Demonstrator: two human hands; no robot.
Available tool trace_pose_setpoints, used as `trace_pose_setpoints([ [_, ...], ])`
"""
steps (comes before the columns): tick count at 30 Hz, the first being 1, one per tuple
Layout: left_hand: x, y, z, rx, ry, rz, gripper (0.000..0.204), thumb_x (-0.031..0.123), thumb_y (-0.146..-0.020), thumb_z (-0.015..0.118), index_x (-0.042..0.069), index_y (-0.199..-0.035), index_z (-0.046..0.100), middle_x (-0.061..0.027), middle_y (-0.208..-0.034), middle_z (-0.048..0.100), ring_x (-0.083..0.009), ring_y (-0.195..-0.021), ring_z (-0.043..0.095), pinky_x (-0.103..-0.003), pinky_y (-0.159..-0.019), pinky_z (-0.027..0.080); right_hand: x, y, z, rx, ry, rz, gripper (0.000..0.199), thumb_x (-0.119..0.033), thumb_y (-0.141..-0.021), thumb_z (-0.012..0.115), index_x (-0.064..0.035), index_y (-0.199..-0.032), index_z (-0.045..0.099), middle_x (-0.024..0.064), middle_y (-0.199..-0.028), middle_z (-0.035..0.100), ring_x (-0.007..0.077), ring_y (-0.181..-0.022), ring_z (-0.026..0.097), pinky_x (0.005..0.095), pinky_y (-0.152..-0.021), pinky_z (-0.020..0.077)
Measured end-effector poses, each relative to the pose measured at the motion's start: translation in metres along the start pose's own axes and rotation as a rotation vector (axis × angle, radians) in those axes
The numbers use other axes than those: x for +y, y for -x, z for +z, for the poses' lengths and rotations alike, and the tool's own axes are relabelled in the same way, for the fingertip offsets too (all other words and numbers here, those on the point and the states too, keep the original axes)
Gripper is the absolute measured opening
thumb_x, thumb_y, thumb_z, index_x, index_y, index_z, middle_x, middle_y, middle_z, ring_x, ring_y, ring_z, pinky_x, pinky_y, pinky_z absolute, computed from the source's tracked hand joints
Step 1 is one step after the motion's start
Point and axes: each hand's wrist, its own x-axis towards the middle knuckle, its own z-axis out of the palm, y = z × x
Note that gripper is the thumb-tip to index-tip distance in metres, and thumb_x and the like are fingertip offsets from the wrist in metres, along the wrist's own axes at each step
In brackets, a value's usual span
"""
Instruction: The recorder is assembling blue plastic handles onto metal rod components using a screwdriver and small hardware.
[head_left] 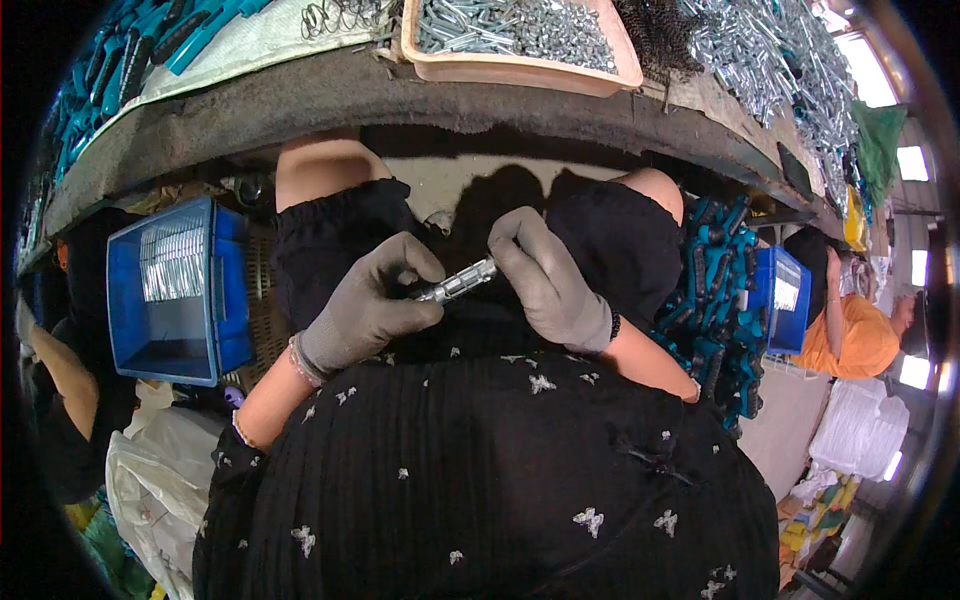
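Both of my hands wear grey gloves and meet over my lap. Between them is a small shiny metal cylindrical part (462,283), tilted up to the right, with ridges or slots along it. My left hand (375,300) pinches its lower left end between thumb and fingers. At the upper right end my right hand (545,285) has its fingers curled and closed against the part; its thumb is mostly hidden. The exact kind of the part cannot be made out.
A tray of small metal parts (520,72) stands on the bench ahead, with piled metal pieces (765,60) to its right and teal tools (125,60) far left. Blue crates (160,355) (785,330) flank me. Teal-and-black tools (715,300) lie at right, near a person in orange (865,335).
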Motion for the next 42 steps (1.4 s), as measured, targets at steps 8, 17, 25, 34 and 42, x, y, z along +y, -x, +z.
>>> trace_pose_setpoints([
  [8,0.003,0.001,-0.006,0.015,0.066,0.011,0.027,-0.002,-0.08,0.072,0.006,-0.1,0.056,0.0022,-0.094,0.055,-0.0063,-0.09,0.052,-0.026,-0.083,0.044,0.002,-0.007,-0.005,0.012,-0.219,0.126,0.014,-0.017,-0.102,0.049,-0.0034,-0.098,0.051,0.0017,-0.084,0.05,0.0086,-0.073,0.049,0.0249,-0.067,0.0432],
  [17,0.008,0.019,-0.028,-0.011,0.171,-0.078,0.027,0.008,-0.089,0.066,0.003,-0.113,0.054,-0.0016,-0.099,0.055,-0.0079,-0.087,0.053,-0.026,-0.079,0.046,-0.057,-0.056,-0.018,0.161,0.361,-0.214,0.015,-0.007,-0.094,0.059,0.0002,-0.107,0.058,0.0122,-0.09,0.061,0.0208,-0.086,0.059,0.0339,-0.08,0.0478],
  [25,-0.002,0.048,-0.06,0.044,0.31,-0.012,0.037,0.011,-0.088,0.066,0.001,-0.121,0.052,-0.0043,-0.116,0.053,-0.0126,-0.111,0.05,-0.028,-0.099,0.041,-0.16,-0.267,-0.008,0.013,0.632,-0.372,0.026,-0.023,-0.094,0.06,-0.0012,-0.108,0.064,0.0204,-0.101,0.069,0.0346,-0.096,0.067,0.0405,-0.083,0.0511],
  [34,0.006,0.087,-0.097,0.33,0.465,-0.065,0.032,0.008,-0.087,0.065,0.003,-0.116,0.052,-0.005,-0.105,0.058,-0.012,-0.094,0.056,-0.026,-0.083,0.045,-0.147,-0.417,0.127,-0.36,1.399,-0.542,0.035,-0.022,-0.092,0.057,-0.0152,-0.127,0.063,0.0162,-0.116,0.069,0.0318,-0.112,0.065,0.0449,-0.094,0.0482],
  [42,0.007,0.092,-0.106,0.385,0.577,-0.048,0.023,0.007,-0.087,0.061,0.005,-0.108,0.052,-0.0115,-0.085,0.066,-0.015,-0.063,0.059,-0.026,-0.055,0.044,-0.186,-0.3,0.059,-0.394,0.768,-0.589,0.028,-0.018,-0.087,0.066,-0.0074,-0.113,0.067,0.0195,-0.105,0.061,0.0341,-0.099,0.061,0.0384,-0.086,0.0477],
])
